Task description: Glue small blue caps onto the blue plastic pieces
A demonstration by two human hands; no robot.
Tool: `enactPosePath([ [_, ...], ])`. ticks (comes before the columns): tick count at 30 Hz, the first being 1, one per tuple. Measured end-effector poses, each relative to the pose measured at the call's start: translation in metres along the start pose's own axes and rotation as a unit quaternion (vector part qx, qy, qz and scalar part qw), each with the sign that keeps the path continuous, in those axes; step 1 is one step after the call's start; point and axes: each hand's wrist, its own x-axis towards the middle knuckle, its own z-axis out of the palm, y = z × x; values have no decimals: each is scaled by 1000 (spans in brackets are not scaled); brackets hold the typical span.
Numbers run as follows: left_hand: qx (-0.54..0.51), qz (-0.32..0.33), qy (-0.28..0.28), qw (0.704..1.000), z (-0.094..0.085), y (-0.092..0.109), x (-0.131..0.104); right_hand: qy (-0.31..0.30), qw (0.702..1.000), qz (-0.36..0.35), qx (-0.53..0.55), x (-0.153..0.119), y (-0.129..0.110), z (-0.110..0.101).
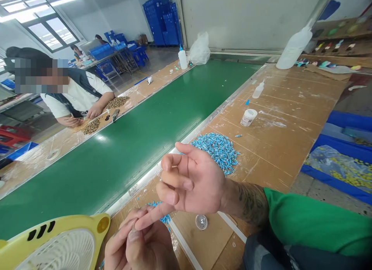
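Note:
My right hand (pixel 194 181) is turned palm up with its fingers apart and curled, and nothing lies in the palm. Its little finger reaches down to the fingertips of my left hand (pixel 142 239), whose thumb and fingers are pinched together; anything between them is too small to make out. Behind my right hand lies a heap of small blue pieces (pixel 217 150). A smaller group of blue beads (pixel 165 219) shows between my hands. On the brown worktop (pixel 273 142) a small clear round dish (pixel 201 222) sits below my right hand.
A green conveyor belt (pixel 139 134) runs diagonally past the worktop. At lower left stands a yellow fan (pixel 66 243). A white tub (pixel 248 117), a small bottle (pixel 258 90) and a large bottle (pixel 294 48) stand farther back. Across the belt sits a person (pixel 87 84) handling small pieces.

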Motion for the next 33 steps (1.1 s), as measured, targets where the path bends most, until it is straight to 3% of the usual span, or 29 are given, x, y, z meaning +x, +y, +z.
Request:
enactPosePath([
  [4,16,12,-5,1000,-3,-2,-3,-1,1000,-12,-4,1,2,0],
  [9,-2,23,-55,998,1,-3,-10,1,997,-74,1,4,2,2],
  [16,44,6,52,998,9,4,-2,-35,999,-6,-25,5,1,-3],
  [28,32,19,7,999,3,3,-1,-28,999,19,-17,5,3,-4],
  [33,21,25,-35,999,-1,1,-2,-1,999,-9,-41,4,-1,-3],
])
